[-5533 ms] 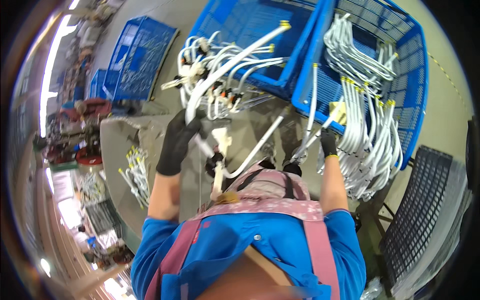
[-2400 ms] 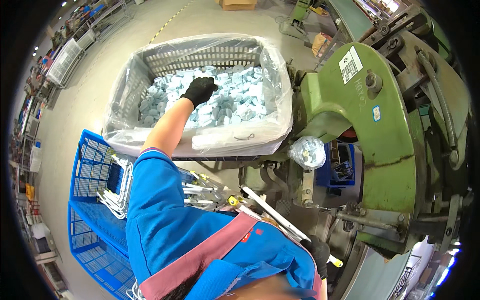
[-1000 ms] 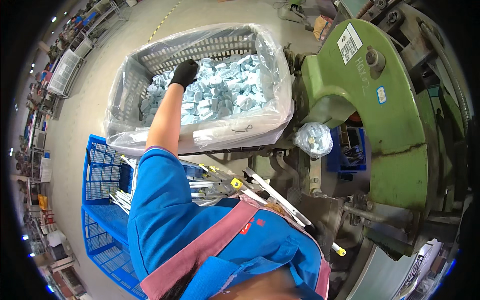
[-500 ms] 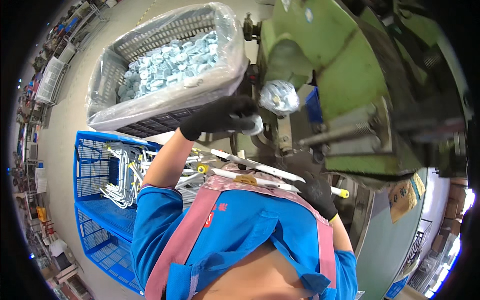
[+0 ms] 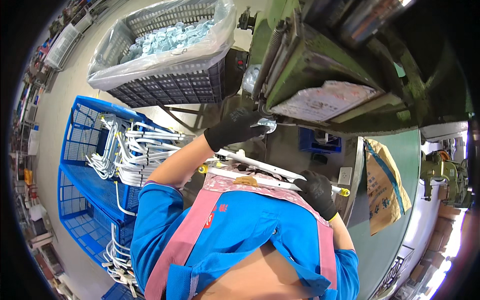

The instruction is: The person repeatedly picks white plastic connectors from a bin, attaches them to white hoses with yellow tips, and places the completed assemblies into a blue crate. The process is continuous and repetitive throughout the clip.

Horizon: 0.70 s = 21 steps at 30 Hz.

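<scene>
My left hand [image 5: 234, 131], in a black glove, is closed on a small pale rounded piece [image 5: 269, 125] just below the green machine's [image 5: 320, 65] front edge. The piece is shiny and its full shape is partly hidden by my fingers. Close to my waist, my right hand [image 5: 317, 193], also gloved in black, wraps round the right end of a white tube frame [image 5: 260, 165]. Two long bars of that frame lie across my pink apron [image 5: 225, 186]. A yellow-ringed tip [image 5: 202, 169] shows at the frame's left end.
Far left stands a dark crate [image 5: 170, 82] lined with clear plastic, holding many pale blue-grey pieces [image 5: 172, 37]. Below it, blue baskets [image 5: 82, 135] contain bent white tubes [image 5: 145, 155]. A brown paper sack [image 5: 387, 187] hangs at the right, and a small blue bin [image 5: 320, 141] sits under the machine.
My view has shifted, so the machine and crate sit differently in it. My left hand has moved right and slightly nearer me with the pale piece. My right hand stays on the frame.
</scene>
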Available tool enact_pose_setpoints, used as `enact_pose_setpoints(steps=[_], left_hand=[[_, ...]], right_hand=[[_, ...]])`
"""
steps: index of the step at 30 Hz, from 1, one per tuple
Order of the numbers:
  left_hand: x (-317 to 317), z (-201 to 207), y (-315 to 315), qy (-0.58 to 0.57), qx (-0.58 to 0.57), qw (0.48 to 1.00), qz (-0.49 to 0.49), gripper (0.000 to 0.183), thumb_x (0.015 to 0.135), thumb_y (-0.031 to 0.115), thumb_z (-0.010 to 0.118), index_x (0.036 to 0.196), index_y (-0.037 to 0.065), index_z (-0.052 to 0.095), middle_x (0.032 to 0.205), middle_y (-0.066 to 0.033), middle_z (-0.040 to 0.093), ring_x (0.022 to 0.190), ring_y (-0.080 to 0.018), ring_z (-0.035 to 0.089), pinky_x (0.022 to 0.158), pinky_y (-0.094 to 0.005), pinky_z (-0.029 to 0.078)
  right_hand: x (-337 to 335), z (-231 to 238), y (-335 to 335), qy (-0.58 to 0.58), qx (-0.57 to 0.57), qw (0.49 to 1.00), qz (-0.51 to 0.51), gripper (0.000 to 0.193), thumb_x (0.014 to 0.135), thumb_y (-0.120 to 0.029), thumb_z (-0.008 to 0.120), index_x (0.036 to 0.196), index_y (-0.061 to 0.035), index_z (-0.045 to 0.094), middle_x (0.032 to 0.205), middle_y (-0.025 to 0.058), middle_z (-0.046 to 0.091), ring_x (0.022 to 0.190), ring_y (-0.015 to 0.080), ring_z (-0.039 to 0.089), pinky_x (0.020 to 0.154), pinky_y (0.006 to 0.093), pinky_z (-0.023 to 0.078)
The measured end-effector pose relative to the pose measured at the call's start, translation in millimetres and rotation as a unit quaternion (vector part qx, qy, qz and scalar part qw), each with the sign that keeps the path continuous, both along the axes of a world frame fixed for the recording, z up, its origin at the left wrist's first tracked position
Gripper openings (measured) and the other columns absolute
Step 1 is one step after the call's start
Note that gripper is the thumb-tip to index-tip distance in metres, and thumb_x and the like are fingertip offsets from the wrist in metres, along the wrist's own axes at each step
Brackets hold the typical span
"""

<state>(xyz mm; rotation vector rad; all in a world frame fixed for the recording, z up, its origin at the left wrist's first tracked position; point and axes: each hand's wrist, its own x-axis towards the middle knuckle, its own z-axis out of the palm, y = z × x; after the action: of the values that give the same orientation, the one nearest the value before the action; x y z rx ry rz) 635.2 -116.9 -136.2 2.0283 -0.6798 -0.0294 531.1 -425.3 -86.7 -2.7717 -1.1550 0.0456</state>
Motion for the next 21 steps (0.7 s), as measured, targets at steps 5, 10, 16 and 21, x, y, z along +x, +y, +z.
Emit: enact_pose_setpoints(steps=[5,10,16,21], left_hand=[[-12,-25,-7,-0.206,0.054,0.974,0.081,0.045,0.079,0.022,0.072,0.121,0.011,0.058,0.112,-0.0152,0.062,0.095,-0.0328,0.063,0.078,-0.0391,0.051],[-33,5,13,-0.194,0.130,0.949,0.210,0.032,0.081,0.027,0.071,0.106,0.007,0.066,0.102,-0.0156,0.065,0.090,-0.0318,0.063,0.079,-0.0396,0.050],[-76,37,109,0.129,0.153,0.976,0.087,0.029,0.078,0.026,0.075,0.096,0.004,0.068,0.078,-0.0134,0.066,0.069,-0.0277,0.063,0.066,-0.0355,0.049],[-89,27,121,0.204,0.052,0.958,0.193,0.021,0.082,0.020,0.072,0.094,0.004,0.068,0.073,-0.0078,0.065,0.066,-0.0113,0.059,0.061,-0.0251,0.045]], right_hand=[[8,0,-11,-0.011,0.029,0.999,0.022,0.019,0.067,-0.019,0.068,0.085,-0.0202,0.070,0.102,0.0088,0.063,0.081,0.0259,0.063,0.062,0.0385,0.050],[24,4,-4,-0.050,0.035,0.997,0.047,0.018,0.065,-0.025,0.071,0.082,-0.0194,0.069,0.096,0.0075,0.063,0.082,0.0256,0.064,0.063,0.0376,0.051],[58,12,21,-0.053,0.073,0.994,0.064,0.015,0.069,-0.020,0.069,0.083,-0.0214,0.071,0.094,0.0018,0.063,0.073,0.0236,0.063,0.056,0.0371,0.049],[80,10,42,-0.034,0.076,0.996,0.035,0.019,0.069,-0.017,0.068,0.088,-0.0191,0.067,0.091,0.0018,0.062,0.074,0.0259,0.062,0.057,0.0384,0.048]])
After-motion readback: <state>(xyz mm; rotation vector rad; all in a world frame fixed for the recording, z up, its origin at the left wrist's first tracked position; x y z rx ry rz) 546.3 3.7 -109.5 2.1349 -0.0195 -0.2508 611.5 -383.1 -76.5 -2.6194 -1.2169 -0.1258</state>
